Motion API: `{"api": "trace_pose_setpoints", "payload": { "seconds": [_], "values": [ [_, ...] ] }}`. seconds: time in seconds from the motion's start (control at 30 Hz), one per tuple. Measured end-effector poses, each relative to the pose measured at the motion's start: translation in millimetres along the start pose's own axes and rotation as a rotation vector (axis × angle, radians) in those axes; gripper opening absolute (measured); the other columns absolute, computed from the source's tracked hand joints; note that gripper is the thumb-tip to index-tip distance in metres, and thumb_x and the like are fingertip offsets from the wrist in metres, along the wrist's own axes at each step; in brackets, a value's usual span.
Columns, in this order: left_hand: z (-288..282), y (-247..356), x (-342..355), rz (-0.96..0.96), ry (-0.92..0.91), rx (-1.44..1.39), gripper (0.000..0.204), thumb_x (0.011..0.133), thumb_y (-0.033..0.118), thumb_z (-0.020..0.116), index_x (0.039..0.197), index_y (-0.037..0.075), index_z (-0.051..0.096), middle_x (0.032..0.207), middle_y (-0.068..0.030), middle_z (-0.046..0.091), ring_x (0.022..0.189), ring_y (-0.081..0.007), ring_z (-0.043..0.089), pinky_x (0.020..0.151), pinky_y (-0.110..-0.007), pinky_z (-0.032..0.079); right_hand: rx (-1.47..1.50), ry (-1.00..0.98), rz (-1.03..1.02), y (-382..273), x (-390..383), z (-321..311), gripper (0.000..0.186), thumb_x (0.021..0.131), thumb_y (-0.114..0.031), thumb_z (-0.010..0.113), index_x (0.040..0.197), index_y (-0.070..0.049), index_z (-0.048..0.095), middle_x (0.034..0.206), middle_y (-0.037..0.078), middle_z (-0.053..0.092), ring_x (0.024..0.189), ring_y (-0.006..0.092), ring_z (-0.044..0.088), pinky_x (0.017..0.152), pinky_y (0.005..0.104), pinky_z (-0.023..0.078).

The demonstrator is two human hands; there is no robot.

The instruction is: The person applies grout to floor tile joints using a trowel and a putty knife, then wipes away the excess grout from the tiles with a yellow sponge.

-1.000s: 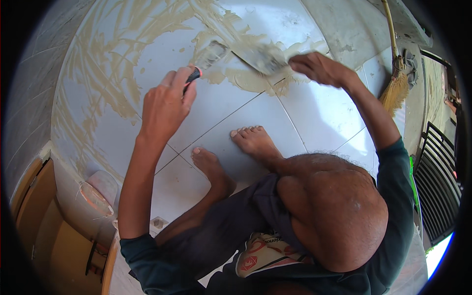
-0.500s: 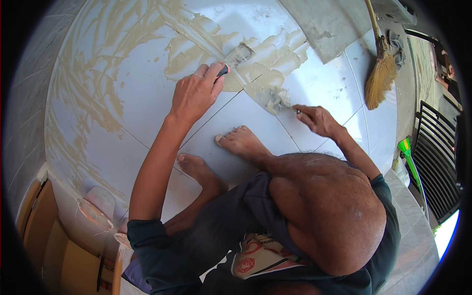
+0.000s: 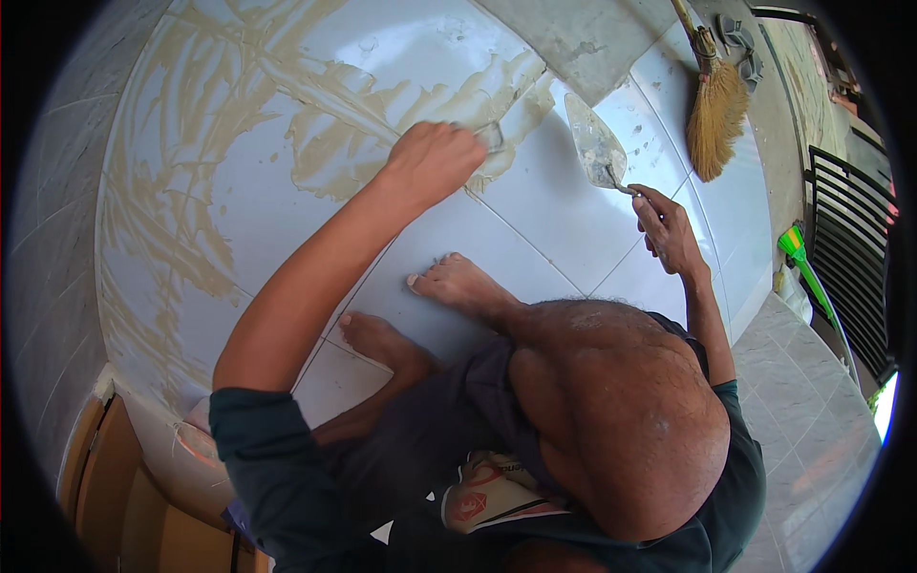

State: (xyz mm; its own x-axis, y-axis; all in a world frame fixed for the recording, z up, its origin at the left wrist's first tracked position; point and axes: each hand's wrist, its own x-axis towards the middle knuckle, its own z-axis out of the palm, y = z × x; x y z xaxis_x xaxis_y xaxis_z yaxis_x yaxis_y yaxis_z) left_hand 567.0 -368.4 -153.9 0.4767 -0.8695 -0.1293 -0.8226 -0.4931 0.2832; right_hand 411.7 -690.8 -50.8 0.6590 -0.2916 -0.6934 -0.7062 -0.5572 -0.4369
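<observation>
My left hand [image 3: 435, 158] is closed on a putty knife, its blade [image 3: 492, 137] low over beige paste [image 3: 353, 124] smeared in streaks on white floor tiles [image 3: 525, 229]; the hand hides the handle. Gripped in my right hand [image 3: 669, 229] is a pointed trowel [image 3: 599, 148], its metal blade mottled with residue, reaching toward the far edge of the tiles. My bare feet [image 3: 458, 286] rest on the tiles between my arms, beside my bent knee.
A straw broom [image 3: 716, 119] leans at upper right near grey sandals [image 3: 735, 38]. Bare grey cement [image 3: 564, 38] borders the tiles. At right are a green tool [image 3: 802, 263] and a black metal grille [image 3: 845, 258]. Wooden panels [image 3: 124, 477] stand at lower left beside a wall [image 3: 57, 210].
My left hand has moved right, turning over the putty knife. My right hand moved down, then right, and the trowel blade has lifted from the paste to point away from me.
</observation>
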Motion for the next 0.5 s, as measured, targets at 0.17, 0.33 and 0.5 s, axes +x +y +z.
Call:
{"api": "trace_pose_setpoints", "payload": {
  "seconds": [0.17,0.33,0.5],
  "values": [
    [-25,13,-121,-0.158,-0.182,-0.054,0.033,0.085,0.014,0.065,0.117,0.009,0.061,0.081,-0.0120,0.064,0.065,-0.0316,0.067,0.057,-0.042,0.053,-0.019,-0.095,-0.094,-21,31,32,0.047,0.101,-0.038,0.054,0.132,-0.004,0.061,0.070,0.003,0.052,0.050,0.0093,0.047,0.045,0.0279,0.041],
    [-38,23,-177,-0.351,-0.241,-0.010,0.038,0.087,0.017,0.065,0.124,0.013,0.059,0.084,-0.0099,0.061,0.065,-0.0300,0.067,0.054,-0.040,0.053,-0.134,-0.198,-0.392,-14,50,97,0.042,0.103,-0.030,0.050,0.131,-0.001,0.056,0.075,0.016,0.062,0.062,0.0258,0.060,0.061,0.0381,0.048],
    [-69,36,-221,-0.638,-0.115,0.002,0.037,0.090,0.019,0.066,0.125,0.016,0.056,0.090,-0.0071,0.059,0.065,-0.0295,0.066,0.055,-0.041,0.054,-0.359,-0.482,-0.456,-31,17,96,0.040,0.103,-0.028,0.050,0.130,0.001,0.055,0.080,0.026,0.065,0.072,0.0351,0.066,0.071,0.0422,0.050]
  ]
}}
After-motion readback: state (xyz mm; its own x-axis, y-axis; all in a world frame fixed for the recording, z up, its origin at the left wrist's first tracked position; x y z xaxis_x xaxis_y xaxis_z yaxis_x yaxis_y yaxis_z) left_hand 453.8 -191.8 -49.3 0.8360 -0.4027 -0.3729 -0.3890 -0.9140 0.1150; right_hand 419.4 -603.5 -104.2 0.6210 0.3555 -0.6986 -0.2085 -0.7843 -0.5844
